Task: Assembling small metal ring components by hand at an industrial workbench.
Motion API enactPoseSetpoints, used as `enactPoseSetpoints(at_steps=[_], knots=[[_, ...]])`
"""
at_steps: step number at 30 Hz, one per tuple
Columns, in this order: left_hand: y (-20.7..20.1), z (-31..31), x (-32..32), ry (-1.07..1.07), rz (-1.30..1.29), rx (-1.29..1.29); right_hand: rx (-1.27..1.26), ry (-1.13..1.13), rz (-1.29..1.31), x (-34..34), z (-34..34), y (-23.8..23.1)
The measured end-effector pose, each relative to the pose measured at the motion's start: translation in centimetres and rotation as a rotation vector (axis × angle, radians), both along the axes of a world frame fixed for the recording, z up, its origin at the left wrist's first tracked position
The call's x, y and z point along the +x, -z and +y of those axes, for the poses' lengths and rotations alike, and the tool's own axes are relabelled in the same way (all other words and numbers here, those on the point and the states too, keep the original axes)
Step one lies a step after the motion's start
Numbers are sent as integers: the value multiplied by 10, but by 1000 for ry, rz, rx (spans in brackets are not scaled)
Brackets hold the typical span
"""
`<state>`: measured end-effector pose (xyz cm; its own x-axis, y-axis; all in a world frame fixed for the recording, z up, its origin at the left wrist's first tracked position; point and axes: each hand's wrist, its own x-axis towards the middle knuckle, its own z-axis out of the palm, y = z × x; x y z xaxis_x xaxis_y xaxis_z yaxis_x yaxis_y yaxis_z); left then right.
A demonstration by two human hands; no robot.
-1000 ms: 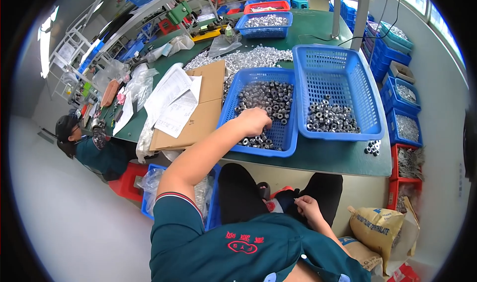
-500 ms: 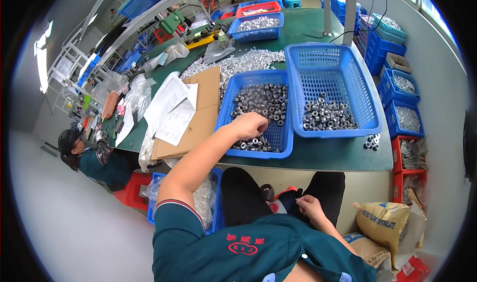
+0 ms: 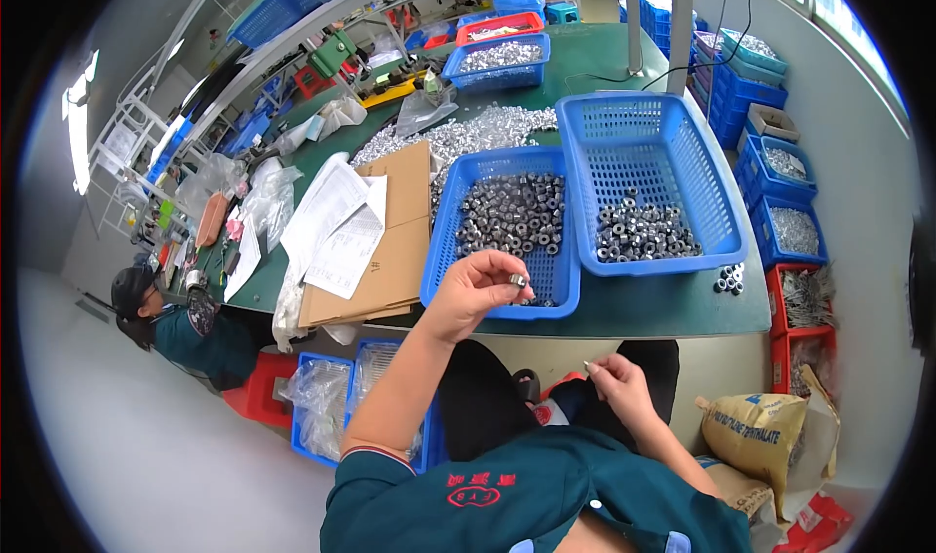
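Factory workshop: green workbench (image 3: 653, 304), blue baskets (image 3: 639, 129) (metal parts (image 3: 512, 207) heaped inside).

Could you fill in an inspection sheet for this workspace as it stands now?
Surface: green table, partly covered.
Job's things: ring-shaped metal parts in the left blue basket and right blue basket; loose rings beside the latter.
Clutter: cardboard with papers on top, plastic bags, a spread of shiny pieces.
Hands: left hand pinches one metal part; right hand pinches a pale piece, too small to identify.
Cables: dark cord at the table's far right.
Surroundings: seated co-worker, red stool, stacked baskets, sacks.
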<state>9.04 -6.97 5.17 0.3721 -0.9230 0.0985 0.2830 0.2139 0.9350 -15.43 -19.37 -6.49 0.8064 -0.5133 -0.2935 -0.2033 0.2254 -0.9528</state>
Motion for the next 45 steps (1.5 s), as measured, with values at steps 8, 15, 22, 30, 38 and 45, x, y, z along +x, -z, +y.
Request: enactPoseSetpoints(at_steps=[8, 15, 22, 30, 38, 45], knots=[[19, 24, -57, -50, 94, -113, -532, -98, -286, 30, 8, -119], [29, 41, -75, -113, 80, -89, -630, -168, -335, 37, 22, -118], [27, 48, -78, -71, -25, -110, -1051, -138, -492, 34, 22, -118], [22, 53, -83, -164, -235, -34, -1394, -178, -387, 28, 27, -124], [2, 51, -84, -281, -853, 10, 119, -245, -156, 28, 24, -105], [-1, 54, -81, -261, -966, 18, 805, -402, -86, 26, 8, -94]])
